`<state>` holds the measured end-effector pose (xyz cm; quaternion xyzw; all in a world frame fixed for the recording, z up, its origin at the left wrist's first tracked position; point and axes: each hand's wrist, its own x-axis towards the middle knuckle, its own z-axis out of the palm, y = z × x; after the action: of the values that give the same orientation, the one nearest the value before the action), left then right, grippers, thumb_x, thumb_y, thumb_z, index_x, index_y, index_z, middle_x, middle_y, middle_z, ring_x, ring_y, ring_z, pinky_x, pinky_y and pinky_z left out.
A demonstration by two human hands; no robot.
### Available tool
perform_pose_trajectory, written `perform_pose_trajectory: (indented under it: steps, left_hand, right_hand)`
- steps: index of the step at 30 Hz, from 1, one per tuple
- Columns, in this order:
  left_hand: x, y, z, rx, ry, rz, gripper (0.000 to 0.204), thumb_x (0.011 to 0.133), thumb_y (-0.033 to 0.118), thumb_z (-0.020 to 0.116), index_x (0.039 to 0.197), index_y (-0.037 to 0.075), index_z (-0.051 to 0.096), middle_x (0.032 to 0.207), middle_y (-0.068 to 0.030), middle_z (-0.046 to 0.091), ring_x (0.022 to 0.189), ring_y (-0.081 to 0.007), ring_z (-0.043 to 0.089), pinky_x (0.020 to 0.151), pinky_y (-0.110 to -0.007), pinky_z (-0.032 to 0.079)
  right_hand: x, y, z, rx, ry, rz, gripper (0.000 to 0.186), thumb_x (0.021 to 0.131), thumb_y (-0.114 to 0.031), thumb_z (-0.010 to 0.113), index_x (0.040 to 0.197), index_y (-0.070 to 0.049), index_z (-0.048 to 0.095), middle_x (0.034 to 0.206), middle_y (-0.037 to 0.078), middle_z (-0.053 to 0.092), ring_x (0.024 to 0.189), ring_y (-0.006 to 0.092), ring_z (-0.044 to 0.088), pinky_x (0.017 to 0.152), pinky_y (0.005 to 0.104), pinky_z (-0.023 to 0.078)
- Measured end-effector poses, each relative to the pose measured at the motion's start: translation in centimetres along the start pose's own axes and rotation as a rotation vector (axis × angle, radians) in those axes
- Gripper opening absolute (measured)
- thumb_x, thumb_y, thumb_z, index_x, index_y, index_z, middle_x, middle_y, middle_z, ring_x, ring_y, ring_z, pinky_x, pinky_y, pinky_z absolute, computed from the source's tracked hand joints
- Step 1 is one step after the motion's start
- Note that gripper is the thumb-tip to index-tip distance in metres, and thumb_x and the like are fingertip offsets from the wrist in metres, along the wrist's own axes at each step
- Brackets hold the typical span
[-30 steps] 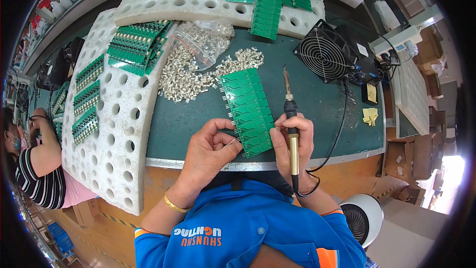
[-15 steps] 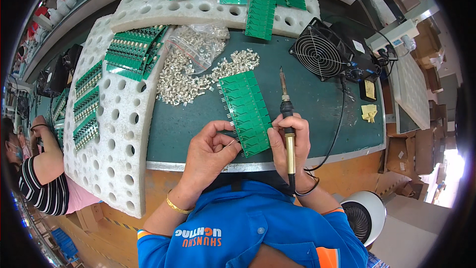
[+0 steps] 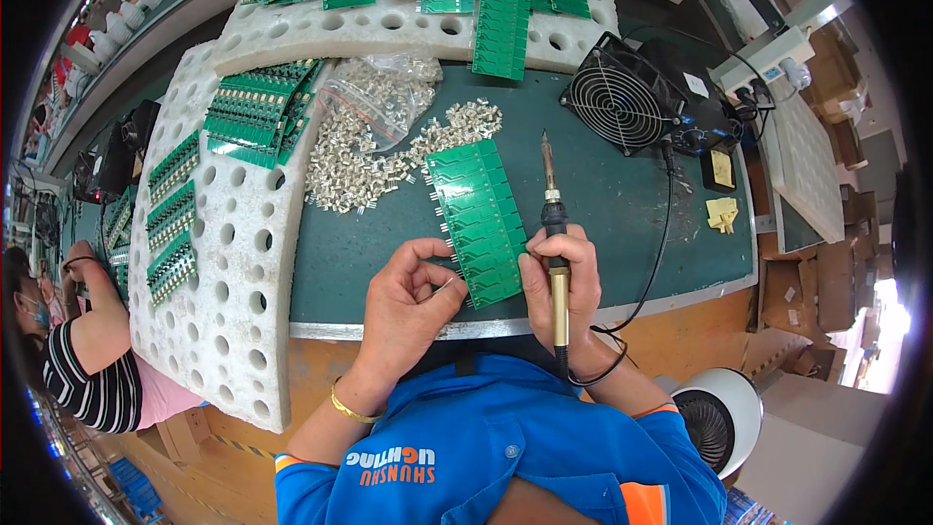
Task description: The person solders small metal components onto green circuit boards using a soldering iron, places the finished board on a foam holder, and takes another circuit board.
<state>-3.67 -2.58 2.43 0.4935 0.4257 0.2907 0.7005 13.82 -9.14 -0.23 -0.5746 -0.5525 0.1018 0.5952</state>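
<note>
A green circuit board point(image 3: 478, 224) stands tilted between my hands, a row of small white connectors with pins along its left edge. My left hand point(image 3: 413, 297) is closed at its lower left edge; a short, thin silvery wire, which looks like solder wire point(image 3: 443, 286), shows between thumb and fingers. Its fingertips touch or nearly touch the board. My right hand point(image 3: 564, 282) is wrapped round a soldering iron point(image 3: 559, 303) with a black and brass-coloured handle, its tip pointing up and away. The right thumb lies at the board's right edge.
Loose white connectors point(image 3: 355, 170) and a plastic bag point(image 3: 389, 102) of them lie beyond my left hand. White foam panels point(image 3: 225, 321) carry more boards point(image 3: 258, 107). A black fan point(image 3: 622, 95) stands back right, with yellow sponges point(image 3: 721, 214) nearby. A co-worker point(image 3: 92, 360) sits left.
The whole view has shifted slightly. My hands, the board and the soldering iron keep almost the same places relative to one another.
</note>
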Motion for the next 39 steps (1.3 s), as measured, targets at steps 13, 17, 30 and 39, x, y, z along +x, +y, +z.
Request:
perform_pose_trajectory:
  steps: [13,17,30,39]
  left_hand:
    - [-0.2,-0.9,-0.4,-0.119,-0.045,-0.012,0.037,0.088,-0.002,0.066,0.122,0.000,0.053,0.088,-0.0028,0.067,0.067,0.0016,0.051,0.058,-0.014,0.038]
    - [-0.2,-0.8,-0.3,-0.105,-0.038,-0.063,0.040,0.086,0.001,0.068,0.123,0.000,0.053,0.088,-0.0020,0.066,0.082,-0.0056,0.060,0.076,-0.020,0.047]
    - [-0.3,-1.2,-0.6,-0.133,-0.022,-0.130,0.047,0.087,0.000,0.070,0.130,0.001,0.051,0.091,-0.0052,0.069,0.085,-0.0071,0.063,0.078,-0.020,0.050]
    - [-0.5,-1.6,-0.5,-0.046,-0.037,-0.057,0.054,0.088,-0.005,0.067,0.135,0.001,0.042,0.092,-0.0067,0.067,0.078,-0.0045,0.060,0.070,-0.017,0.047]
  right_hand:
    - [0.5,-0.4,0.1,-0.050,-0.007,-0.052,0.026,0.083,0.008,0.066,0.103,-0.004,0.055,0.086,0.013,0.054,0.071,0.0247,0.054,0.061,0.0325,0.045]
    - [0.1,-0.1,0.2,-0.061,-0.009,-0.039,0.027,0.082,0.009,0.066,0.103,-0.005,0.056,0.085,0.013,0.052,0.071,0.0261,0.054,0.060,0.0339,0.045]
    - [-0.5,-0.3,0.4,-0.119,-0.005,-0.107,0.031,0.080,0.009,0.067,0.106,-0.005,0.057,0.086,0.014,0.054,0.071,0.0265,0.056,0.058,0.0347,0.047]
    - [-0.8,-0.2,0.4,-0.118,-0.041,-0.098,0.033,0.079,0.010,0.067,0.107,-0.005,0.057,0.089,0.016,0.057,0.073,0.0284,0.057,0.059,0.0350,0.048]
